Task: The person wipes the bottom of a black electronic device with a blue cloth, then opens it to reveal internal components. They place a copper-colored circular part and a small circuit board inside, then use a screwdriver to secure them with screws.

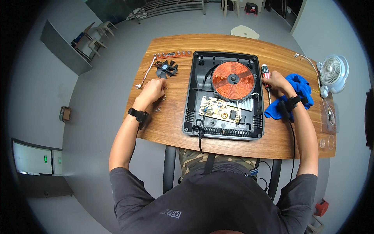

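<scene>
My left hand (154,89) rests on the wooden table with its fingers curled down; whatever they pinch, if anything, is too small to make out. Several small screws (158,109) lie beside it, and a black cooling fan (166,68) sits just beyond its fingertips. My right hand (276,81) has its fingers closed at the red and black handle of a screwdriver (265,71), whose shaft points toward me. Between my hands lies an opened black induction cooker base (189,97), with a round copper coil (224,80) and a cream circuit board (214,107) inside.
A blue cloth (298,84) lies bunched under my right wrist. Along the far left edge is a red control strip (171,55) with a cable. At the right stand a small white fan (334,72) and a clear plastic tray (330,115). A black cord (200,144) hangs over the near edge.
</scene>
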Available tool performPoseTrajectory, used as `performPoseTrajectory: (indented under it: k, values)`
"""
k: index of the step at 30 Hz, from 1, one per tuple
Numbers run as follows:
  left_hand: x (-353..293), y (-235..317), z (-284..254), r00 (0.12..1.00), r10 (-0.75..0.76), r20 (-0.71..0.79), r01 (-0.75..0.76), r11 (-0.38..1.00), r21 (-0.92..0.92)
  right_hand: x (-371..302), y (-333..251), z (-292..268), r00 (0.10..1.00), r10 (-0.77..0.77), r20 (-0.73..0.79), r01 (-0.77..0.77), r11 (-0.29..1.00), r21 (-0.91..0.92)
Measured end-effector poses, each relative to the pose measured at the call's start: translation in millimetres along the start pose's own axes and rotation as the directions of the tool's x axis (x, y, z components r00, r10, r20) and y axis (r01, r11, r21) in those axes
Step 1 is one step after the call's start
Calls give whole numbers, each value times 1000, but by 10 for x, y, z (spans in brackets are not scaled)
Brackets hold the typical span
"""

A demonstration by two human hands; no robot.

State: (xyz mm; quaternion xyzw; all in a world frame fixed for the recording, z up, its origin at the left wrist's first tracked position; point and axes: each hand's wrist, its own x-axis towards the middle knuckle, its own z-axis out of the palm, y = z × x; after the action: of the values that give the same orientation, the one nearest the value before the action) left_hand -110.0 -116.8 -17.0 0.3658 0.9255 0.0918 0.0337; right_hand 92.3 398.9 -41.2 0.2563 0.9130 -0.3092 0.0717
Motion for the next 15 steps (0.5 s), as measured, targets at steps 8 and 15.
performPoseTrajectory:
  k: [8,15]
  values:
    - [-8,-185,-139,979,172,-108,-172,985,8,15,14,5,1000,4,-11,-4,1000,-27]
    - [-91,-46,-196,969,181,-166,-187,982,-25,1,1,39,999,-46,-27,44,996,-81]
